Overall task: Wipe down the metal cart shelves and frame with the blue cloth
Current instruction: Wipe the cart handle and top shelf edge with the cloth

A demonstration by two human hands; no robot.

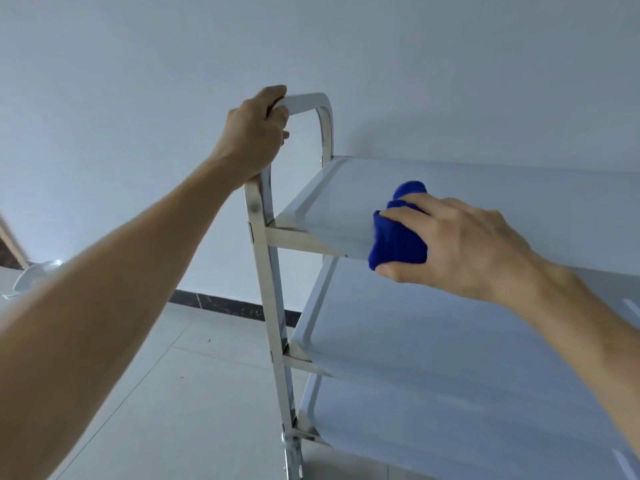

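Top shelf wipe: right hand (460,244) grips bunched blue cloth (398,237); left hand (254,133) clenches cart handle (311,102).
Cloth looks soft and light, best held wadded; top shelf (502,202) likely stiff, slick.

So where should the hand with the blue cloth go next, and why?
Probably a sweep rightward along the top shelf. The right hand holds the blue cloth bunched near that shelf's left front edge, while the left hand grips the cart handle, steadying it.

both forearms are bare up to the edge of the picture, with no sleeve in view. the left hand (254,133) and right hand (460,244) wear no gloves, rings or watch.
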